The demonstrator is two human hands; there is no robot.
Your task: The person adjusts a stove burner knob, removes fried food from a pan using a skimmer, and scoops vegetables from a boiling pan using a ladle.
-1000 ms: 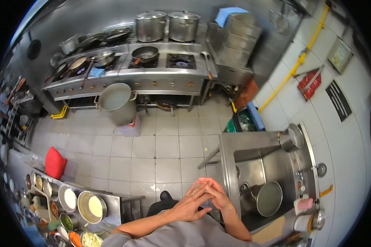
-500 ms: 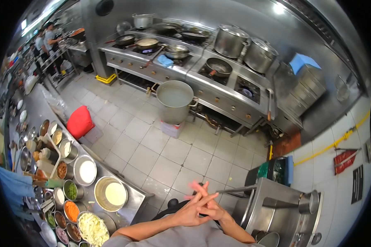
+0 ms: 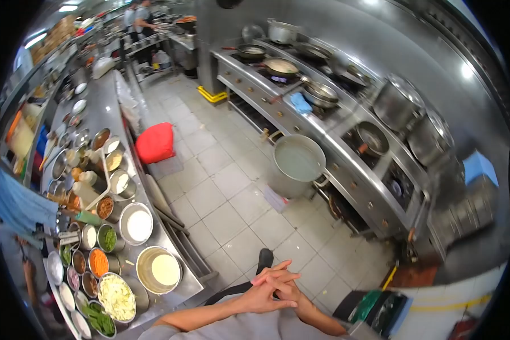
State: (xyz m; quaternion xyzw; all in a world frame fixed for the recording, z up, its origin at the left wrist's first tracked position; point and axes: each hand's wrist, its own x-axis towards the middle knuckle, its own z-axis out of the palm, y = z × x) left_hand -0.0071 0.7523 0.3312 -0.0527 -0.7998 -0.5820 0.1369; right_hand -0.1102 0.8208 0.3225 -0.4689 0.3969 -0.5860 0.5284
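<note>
My left hand [image 3: 261,298] and my right hand [image 3: 287,288] meet in front of my body, fingers loosely interlaced. The fingers look mostly stretched out and apart, and no object shows between them. Parts of each hand are hidden by the other. To their left, the steel counter [image 3: 182,281] carries a steel pot of pale yellow liquid [image 3: 164,270] near its edge. Beside that pot stand containers of shredded cabbage [image 3: 117,297], carrot strips [image 3: 99,263] and a white substance [image 3: 136,223].
A large stockpot [image 3: 298,157] of cloudy liquid stands before the stove [image 3: 354,184], which bears pans and lidded pots. A red bundle [image 3: 156,143] sits beside the counter. A bin with a green liner [image 3: 367,306] is at lower right. People [image 3: 141,20] work far back.
The view has swung left, so the stove and stockpot appear farther right. My fingers have settled closer together, still interlaced. My foot now shows more clearly.
</note>
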